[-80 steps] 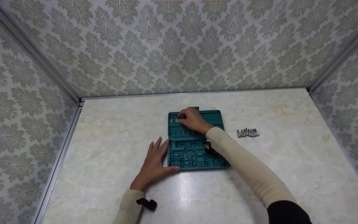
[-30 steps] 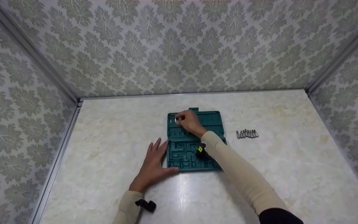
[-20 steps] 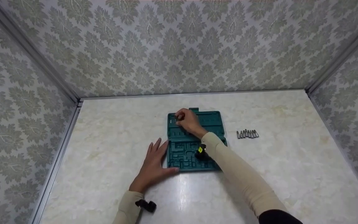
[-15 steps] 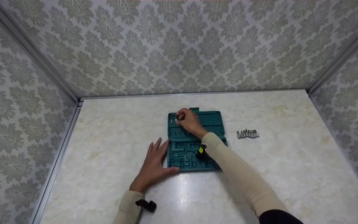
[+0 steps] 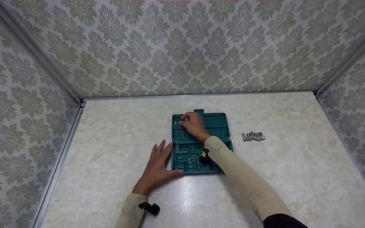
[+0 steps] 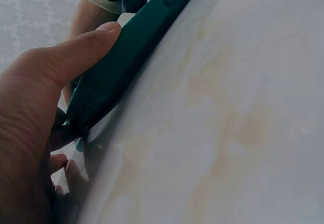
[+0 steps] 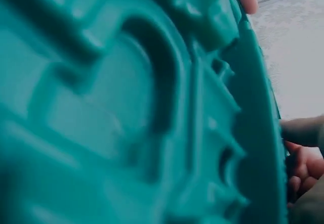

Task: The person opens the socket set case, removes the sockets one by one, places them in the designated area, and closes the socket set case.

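An opened green tool case with moulded recesses lies flat on the table. My left hand rests against its near left corner, thumb on the front rim and fingers spread straight along the left side. In the left wrist view the thumb presses on the case's edge. My right hand is over the upper left of the far half, fingers curled and fingertips pinching a small metal bit, now mostly hidden by them. One silver bit sits in a slot just left of the fingertips.
Several metal bits lie in a row on the pale marbled table, right of the case. Patterned wall panels enclose the back and sides. Black cameras are strapped on both wrists.
The right forearm has shifted slightly left and the right fingers have turned over the same upper left slots. The silver bit seen between the fingertips earlier is now mostly covered. The left hand stays put.
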Motion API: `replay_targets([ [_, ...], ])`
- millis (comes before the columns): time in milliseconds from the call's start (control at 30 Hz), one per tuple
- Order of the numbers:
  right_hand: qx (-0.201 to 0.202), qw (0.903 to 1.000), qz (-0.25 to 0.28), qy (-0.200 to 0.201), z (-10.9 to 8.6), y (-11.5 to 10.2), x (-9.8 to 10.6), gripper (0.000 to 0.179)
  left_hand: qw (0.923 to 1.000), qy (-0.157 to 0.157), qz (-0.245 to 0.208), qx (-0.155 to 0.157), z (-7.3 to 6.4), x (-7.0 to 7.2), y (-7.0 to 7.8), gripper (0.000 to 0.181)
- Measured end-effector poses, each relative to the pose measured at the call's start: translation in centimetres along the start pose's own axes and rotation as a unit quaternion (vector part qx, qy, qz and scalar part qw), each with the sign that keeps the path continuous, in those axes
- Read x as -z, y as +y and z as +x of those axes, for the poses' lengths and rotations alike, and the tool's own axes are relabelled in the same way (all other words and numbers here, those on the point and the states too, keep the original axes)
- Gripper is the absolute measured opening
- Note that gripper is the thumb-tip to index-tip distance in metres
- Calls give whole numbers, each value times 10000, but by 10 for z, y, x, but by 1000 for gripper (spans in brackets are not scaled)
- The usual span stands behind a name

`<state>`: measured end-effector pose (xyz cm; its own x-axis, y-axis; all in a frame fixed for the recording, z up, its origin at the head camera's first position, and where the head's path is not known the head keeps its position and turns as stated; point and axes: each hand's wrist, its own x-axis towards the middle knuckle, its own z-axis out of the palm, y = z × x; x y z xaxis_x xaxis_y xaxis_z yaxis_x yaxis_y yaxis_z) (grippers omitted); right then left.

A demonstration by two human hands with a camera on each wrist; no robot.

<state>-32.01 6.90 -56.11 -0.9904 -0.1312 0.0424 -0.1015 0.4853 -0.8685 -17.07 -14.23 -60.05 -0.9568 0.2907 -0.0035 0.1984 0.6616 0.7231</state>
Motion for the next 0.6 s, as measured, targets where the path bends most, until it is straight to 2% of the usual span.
replay_targets([
  [133,142,9973,677,253,1,3,3,15,10000,41,-10,-55,1,-2,1,125],
  [267,212,9903,1306,413,0,5,16,13,10000,-24,-22,-54,2,-2,3,126],
  [500,456,9883,1408,357,-12,8,53,18,10000,4,-18,-74,2,-2,3,126],
  [600,396,9897,1333,333,-18,9,67,22,10000,10,-9,-18,1,-1,3,125],
])
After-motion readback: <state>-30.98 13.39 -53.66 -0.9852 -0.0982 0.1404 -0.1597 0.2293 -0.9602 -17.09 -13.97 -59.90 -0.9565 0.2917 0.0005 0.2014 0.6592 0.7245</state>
